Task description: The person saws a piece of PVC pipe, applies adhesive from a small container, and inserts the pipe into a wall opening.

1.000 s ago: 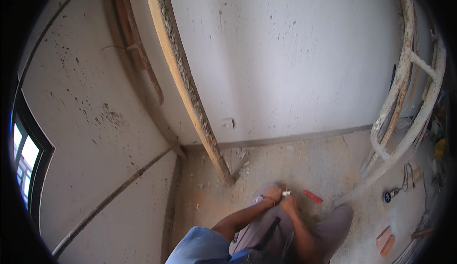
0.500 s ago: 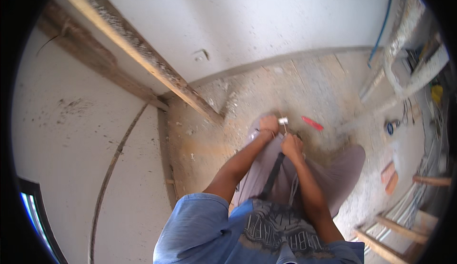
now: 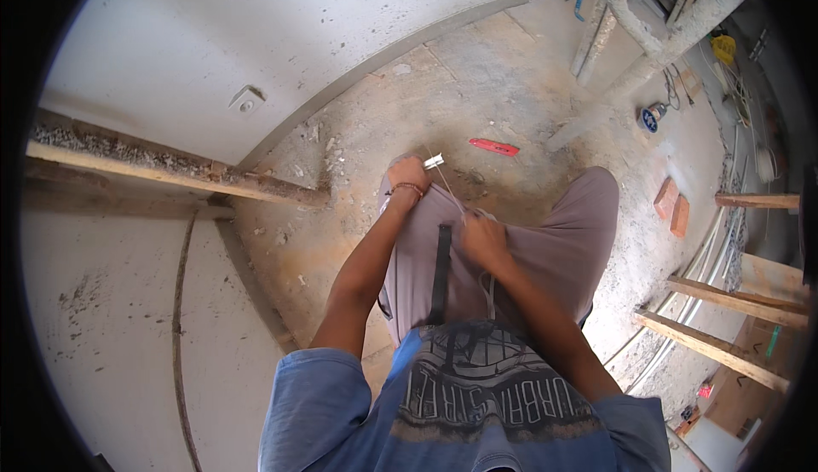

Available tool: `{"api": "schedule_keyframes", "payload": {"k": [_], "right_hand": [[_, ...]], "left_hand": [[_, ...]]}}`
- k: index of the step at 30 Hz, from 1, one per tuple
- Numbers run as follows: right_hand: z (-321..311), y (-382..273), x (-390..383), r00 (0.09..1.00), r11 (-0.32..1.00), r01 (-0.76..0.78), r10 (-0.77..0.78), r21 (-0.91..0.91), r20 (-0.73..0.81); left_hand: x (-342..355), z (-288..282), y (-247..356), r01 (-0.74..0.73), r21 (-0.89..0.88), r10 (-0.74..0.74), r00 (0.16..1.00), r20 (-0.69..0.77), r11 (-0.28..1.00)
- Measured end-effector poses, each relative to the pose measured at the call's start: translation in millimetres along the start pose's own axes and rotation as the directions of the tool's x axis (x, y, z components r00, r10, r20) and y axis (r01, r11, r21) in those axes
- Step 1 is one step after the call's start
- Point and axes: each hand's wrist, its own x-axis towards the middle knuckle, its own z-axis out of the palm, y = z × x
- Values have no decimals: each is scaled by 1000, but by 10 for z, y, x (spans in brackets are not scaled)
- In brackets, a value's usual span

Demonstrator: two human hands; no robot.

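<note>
My left hand, with a bracelet at the wrist, is closed over my left knee. A small white piece sticks out of its finger side; its kind is too small to make out. From beside that piece a thin pale string runs taut down to my right hand. That hand is closed on the string above my lap, lower and to the right. A dark strap lies along the mauve trousers between my forearms. On the floor beyond my knees lies a flat, elongated red thing.
A rough timber prop slants in from the left. Splattered pipes stand at the upper right. Farther right are a round-ended tool with a cord, brick pieces and timber rungs. A socket box sits on the wall.
My right hand has drawn away from the left, and more string now stretches between them. The view has swung, so the red thing and the timber prop sit elsewhere in the picture.
</note>
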Motion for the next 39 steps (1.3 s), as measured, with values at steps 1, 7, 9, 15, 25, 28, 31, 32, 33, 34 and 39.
{"api": "schedule_keyframes", "payload": {"k": [1,7,9,15,25,28,31,32,33,34,39], "right_hand": [[1,21,-70,998,999,31,-32,-18,-47],[-141,-118,822,1000,1000,-9,9,-8,-21],[-42,-174,457,998,999,-46,45,7,46],[242,190,385,984,991,132,-131,1,-119],[248,124,-50,963,983,180,-185,-41,-195],[43,177,721,976,986,154,-161,-60,-145],[63,-37,733,968,988,147,-154,-50,-197],[99,5,476,992,994,108,-108,-8,-68],[127,69,200,993,995,74,-66,74,-100],[204,57,-49,982,985,171,-170,15,-84],[42,139,224,992,992,107,-111,-65,-67]], "left_hand": [[14,-25,-10,-2,-4,2,1000,1,1000],[168,-48,200,21,-136,-15,999,46,991],[250,-47,-66,105,-138,-91,990,106,985],[214,-102,22,-43,-104,60,983,173,994],[394,-121,-483,11,-314,87,951,296,949],[573,-6,-83,-83,-389,192,949,251,918],[491,-34,-202,-227,-408,326,925,193,884],[422,-81,-304,18,-415,114,950,291,910],[427,-69,-416,63,-477,56,971,231,877],[357,-36,-647,22,-401,39,989,144,916],[110,-82,-57,-89,-102,88,996,-13,991]]}}
